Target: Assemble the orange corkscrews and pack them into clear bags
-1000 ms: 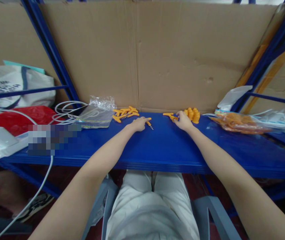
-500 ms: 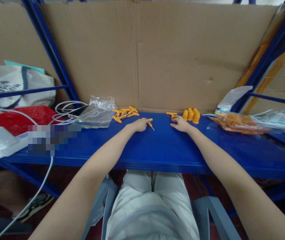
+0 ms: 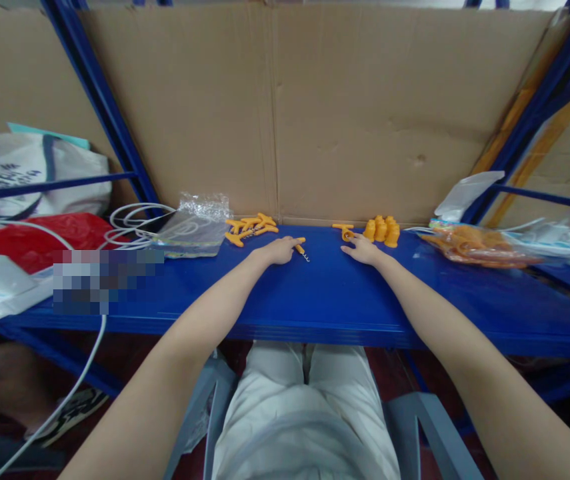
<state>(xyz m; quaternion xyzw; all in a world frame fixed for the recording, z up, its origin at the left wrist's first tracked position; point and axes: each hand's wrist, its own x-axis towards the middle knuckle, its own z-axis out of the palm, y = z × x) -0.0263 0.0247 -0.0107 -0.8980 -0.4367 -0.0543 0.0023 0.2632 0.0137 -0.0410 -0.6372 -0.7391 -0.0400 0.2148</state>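
My left hand [image 3: 281,250] is closed round the orange handle of a corkscrew [image 3: 301,244], whose metal spiral points down and to the right over the table. My right hand [image 3: 361,249] has its fingertips on an orange ring-shaped piece [image 3: 347,234]; the fingers partly cover it. Just behind that piece lies an orange T-shaped handle [image 3: 343,226]. Several orange bell-shaped pieces [image 3: 381,230] stand together to the right of this hand. Beyond my left hand, a heap of orange corkscrews [image 3: 249,227] lies near the cardboard.
The blue table [image 3: 315,293] backs onto a cardboard wall [image 3: 335,113]. At left are a clear plastic bag [image 3: 192,233], white cables [image 3: 132,223] and a red bag [image 3: 65,233]. A bag of orange parts [image 3: 479,247] lies at right. Someone's leg [image 3: 9,380] shows below left.
The fingers of my right hand have shifted slightly, and the ring-shaped piece shows more clearly. My left hand and its corkscrew have stayed almost in place.
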